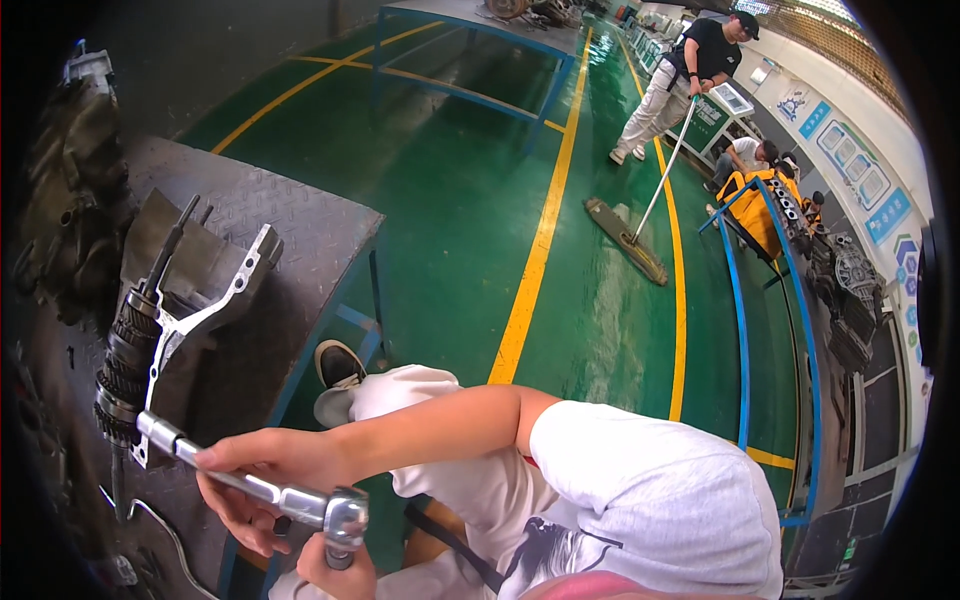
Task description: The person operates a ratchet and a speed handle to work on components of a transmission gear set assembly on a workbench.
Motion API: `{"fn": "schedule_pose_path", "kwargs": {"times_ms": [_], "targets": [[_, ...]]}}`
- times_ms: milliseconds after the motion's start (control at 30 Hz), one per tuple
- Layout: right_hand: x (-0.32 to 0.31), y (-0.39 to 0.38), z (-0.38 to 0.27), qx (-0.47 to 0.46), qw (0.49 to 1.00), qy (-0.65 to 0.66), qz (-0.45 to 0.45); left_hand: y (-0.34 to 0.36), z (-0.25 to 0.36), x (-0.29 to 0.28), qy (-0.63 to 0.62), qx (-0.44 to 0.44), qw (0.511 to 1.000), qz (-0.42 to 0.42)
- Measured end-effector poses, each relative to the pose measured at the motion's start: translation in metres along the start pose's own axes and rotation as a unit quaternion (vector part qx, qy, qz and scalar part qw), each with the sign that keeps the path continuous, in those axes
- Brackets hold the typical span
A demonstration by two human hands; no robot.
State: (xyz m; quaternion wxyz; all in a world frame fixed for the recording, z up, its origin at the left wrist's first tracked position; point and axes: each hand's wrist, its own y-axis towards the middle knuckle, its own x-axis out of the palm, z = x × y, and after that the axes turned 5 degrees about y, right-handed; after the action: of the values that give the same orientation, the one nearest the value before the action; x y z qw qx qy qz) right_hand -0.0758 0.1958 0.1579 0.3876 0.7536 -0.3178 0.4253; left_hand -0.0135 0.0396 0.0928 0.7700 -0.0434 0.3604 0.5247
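Observation:
My right hand is closed around a chrome socket wrench extension, which points left toward a steel bench. Its far end is near a gear shaft assembly lying in an open metal transmission housing on that bench; I cannot tell whether they touch. My left hand is at the lower edge, closed on the chrome wrench under its drive head, partly hidden. A thin bent metal rod lies beside the assembly.
A person pushes a wide mop along the green floor with yellow lines. Other people work by engine parts and an orange object at right. A blue-framed stand is at right, another bench ahead.

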Motion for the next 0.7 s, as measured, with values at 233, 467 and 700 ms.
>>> {"fn": "schedule_pose_path", "kwargs": {"times_ms": [233, 467, 700], "targets": [[0.001, 0.001, 0.011, 0.052, 0.996, 0.065, -0.037, -0.002, 0.004, -0.010, 0.078, 0.005, 0.996, -0.051], [-0.025, 0.000, 0.008, 0.061, 0.995, 0.033, -0.075, -0.006, -0.025, -0.021, 0.175, -0.039, 0.969, -0.168], [-0.023, 0.005, 0.010, 0.079, 0.991, 0.091, -0.065, -0.004, -0.010, -0.020, 0.140, -0.011, 0.987, -0.083]]}}
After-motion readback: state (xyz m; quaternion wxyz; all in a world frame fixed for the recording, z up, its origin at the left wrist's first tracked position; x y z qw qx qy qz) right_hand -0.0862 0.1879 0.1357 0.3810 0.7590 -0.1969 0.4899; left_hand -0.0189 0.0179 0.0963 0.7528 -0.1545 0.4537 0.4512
